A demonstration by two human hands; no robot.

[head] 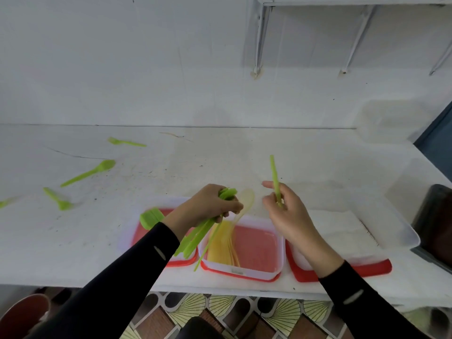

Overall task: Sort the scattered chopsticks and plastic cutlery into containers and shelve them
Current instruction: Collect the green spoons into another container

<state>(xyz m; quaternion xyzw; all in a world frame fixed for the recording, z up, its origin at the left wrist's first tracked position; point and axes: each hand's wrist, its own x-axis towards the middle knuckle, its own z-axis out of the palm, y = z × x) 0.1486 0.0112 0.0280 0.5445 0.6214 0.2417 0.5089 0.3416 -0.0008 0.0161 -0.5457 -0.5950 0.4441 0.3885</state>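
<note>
The left hand (212, 204) curls its fingers (233, 207) round a bundle of flat green plastic cutlery (193, 237), held above the containers. A pale, glossy spoon (245, 199) stands just beside these fingers. The right hand (288, 214) pinches one thin green handle (274, 172), upright. Below, the middle container (254, 271), translucent with a red base, holds yellow cutlery (221, 245). More green spoons (95, 170) lie apart on the scuffed white counter (220, 155).
</note>
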